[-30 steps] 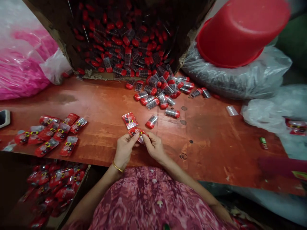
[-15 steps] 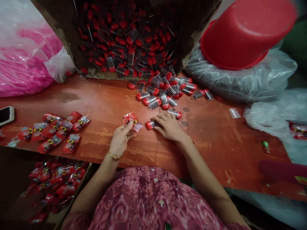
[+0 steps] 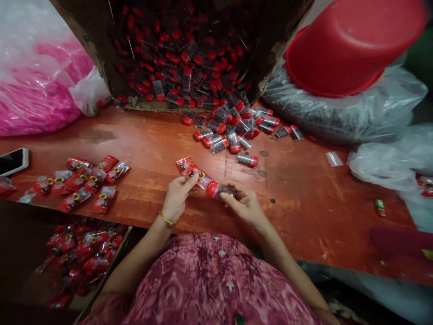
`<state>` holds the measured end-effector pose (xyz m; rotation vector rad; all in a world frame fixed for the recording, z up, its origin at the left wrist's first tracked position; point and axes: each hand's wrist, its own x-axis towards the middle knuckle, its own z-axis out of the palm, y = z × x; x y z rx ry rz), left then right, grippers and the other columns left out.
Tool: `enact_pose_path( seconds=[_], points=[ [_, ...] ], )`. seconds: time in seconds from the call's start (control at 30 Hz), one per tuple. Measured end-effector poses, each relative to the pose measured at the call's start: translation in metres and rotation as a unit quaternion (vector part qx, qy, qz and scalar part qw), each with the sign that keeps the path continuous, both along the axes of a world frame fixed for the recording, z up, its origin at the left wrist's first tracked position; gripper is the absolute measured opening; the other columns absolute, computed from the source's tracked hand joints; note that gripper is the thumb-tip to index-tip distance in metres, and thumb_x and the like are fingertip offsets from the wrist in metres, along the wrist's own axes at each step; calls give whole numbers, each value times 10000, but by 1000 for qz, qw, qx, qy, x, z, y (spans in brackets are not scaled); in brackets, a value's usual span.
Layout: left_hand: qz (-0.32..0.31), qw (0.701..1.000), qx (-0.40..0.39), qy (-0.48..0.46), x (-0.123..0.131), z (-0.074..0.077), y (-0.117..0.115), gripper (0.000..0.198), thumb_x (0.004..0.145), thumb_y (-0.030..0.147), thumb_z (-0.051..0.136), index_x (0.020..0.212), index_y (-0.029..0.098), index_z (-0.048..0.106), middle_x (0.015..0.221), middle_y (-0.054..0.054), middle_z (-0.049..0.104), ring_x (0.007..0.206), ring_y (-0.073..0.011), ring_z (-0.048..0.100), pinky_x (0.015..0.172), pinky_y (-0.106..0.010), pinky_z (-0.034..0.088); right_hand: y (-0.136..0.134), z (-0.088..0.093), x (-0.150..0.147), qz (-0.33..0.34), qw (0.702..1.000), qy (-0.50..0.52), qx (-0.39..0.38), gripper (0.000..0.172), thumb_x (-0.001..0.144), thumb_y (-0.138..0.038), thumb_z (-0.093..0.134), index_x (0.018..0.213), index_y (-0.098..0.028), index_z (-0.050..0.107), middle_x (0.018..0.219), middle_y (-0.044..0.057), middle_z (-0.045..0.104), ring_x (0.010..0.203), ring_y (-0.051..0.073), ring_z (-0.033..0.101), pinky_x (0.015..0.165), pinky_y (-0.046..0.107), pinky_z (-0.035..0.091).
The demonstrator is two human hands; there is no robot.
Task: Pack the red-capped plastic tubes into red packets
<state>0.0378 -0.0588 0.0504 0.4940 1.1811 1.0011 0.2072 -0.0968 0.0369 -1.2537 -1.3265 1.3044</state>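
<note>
My left hand pinches a small red printed pouch by its edge, just above the red-brown table. My right hand grips a clear vial with a red cap, its cap end meeting the pouch's open mouth. A second red pouch lies on the table just beyond my left fingers. More red-capped vials lie loose in a heap past my hands, spilling from a tipped cardboard box.
Several filled red pouches lie at the table's left, with more in a box below the edge. A phone sits far left. A red tub rests upturned on plastic bags at the right; a pink bag is back left.
My right hand reached out to a lone vial on the table, picked it up and brought it back to the pouch in my left hand.
</note>
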Motion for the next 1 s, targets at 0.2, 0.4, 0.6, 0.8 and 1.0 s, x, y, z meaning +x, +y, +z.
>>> enact_pose_path(
  seconds=[0.2, 0.4, 0.6, 0.8, 1.0],
  points=[
    [-4, 998, 52, 22, 2, -2, -3, 366, 458, 419, 815, 610, 122, 666, 613, -9, 662, 570, -99, 570, 638, -245, 478, 5, -5, -6, -25, 994, 71, -81, 292, 700, -426, 666, 873, -201, 601, 579, -53, 544, 367, 55, 398, 350, 190, 343],
    [12, 998, 61, 2, 8, -7, -2, 360, 476, 362, 816, 706, 131, 665, 692, -9, 679, 619, -104, 593, 667, -241, 482, 5, -6, -16, -33, 997, 60, -43, 244, 730, -410, 638, 844, -198, 596, 595, -44, 546, 394, 59, 411, 377, 197, 352],
    [19, 999, 32, -36, 18, -11, -6, 345, 487, 304, 813, 745, 135, 660, 749, -17, 691, 671, -115, 617, 720, -254, 478, 3, -19, -27, -114, 992, 5, 61, 191, 790, -323, 588, 941, -206, 595, 829, 14, 638, 733, 135, 586, 693, 270, 488],
    [48, 994, 53, -81, 27, -12, -7, 343, 499, 269, 822, 769, 138, 658, 730, 9, 675, 645, -75, 582, 677, -201, 444, 3, -22, -40, -175, 982, 61, 24, 190, 791, -334, 593, 927, -204, 569, 698, -24, 595, 550, 89, 528, 538, 217, 459],
    [68, 988, 75, -119, 31, -14, -3, 354, 653, 480, 696, 616, 142, 598, 500, 51, 520, 482, -57, 459, 542, -200, 386, 12, -10, -48, -165, 974, 155, -24, 233, 783, -399, 592, 885, -201, 523, 495, -98, 467, 355, 48, 381, 365, 172, 336]
  ],
)
